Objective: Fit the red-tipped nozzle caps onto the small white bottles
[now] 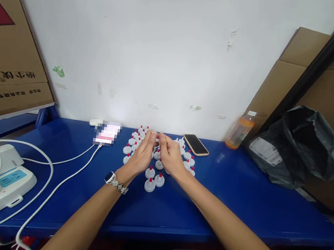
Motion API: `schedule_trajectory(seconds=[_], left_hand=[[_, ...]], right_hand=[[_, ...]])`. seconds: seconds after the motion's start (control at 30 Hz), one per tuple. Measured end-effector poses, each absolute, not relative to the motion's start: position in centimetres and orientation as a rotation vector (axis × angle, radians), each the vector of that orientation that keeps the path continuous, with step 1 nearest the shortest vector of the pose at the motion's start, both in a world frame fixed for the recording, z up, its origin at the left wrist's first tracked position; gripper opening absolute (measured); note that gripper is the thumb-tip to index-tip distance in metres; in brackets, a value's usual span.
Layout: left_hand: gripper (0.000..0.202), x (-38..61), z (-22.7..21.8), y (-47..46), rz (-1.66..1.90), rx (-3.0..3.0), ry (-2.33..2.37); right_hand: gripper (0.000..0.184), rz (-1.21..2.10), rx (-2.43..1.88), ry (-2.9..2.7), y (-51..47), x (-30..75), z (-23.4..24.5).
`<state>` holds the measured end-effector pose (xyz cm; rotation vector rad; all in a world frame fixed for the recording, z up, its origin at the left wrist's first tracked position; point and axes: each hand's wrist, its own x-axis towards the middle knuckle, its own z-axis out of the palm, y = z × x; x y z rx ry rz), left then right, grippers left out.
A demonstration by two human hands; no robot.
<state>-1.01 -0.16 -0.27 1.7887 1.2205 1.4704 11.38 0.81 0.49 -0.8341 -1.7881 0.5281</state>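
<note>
My left hand [144, 151] and my right hand [171, 154] meet above the blue table, fingers closed and fingertips together. Between them a bit of a white nozzle cap [157, 140] shows; the fingers hide most of it. Around and beneath both hands stand many white nozzle caps with small red tips, mostly upright. Nearest to me are a front cap [149, 185], one to its right [159, 180] and one just behind [150, 173]. At the back right of the group, a few white nozzles [181, 140] appear to have no red tip.
A phone [196, 145] lies right of the caps, near an orange drink bottle [241, 129] and a dark plastic bag [300, 148]. Left are a lit, blurred phone [108, 133], white cables [71, 177] and a power strip [0, 184]. Cardboard boxes [13, 45] flank the blue table [80, 208].
</note>
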Motion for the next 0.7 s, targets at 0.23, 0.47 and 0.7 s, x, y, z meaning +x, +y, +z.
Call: schedule_trajectory(seconds=[0.23, 0.47, 0.7], left_hand=[[0.05, -4.6, 1.1, 0.5, 1.35, 2.045, 1.422], [0.05, -5.0, 0.6, 0.8, 1.302, 2.124, 1.561], [0.046, -4.4, 0.3, 0.8, 1.202, 2.179, 1.58]], right_hand=[[0.029, 0.449, -0.995, -1.957, 1.7, 13.7, 0.7], [0.016, 0.311, -0.863, -2.333, 2.5, 13.7, -0.5], [0.014, 0.168, -1.021, -2.395, 2.1, 13.7, -0.5]])
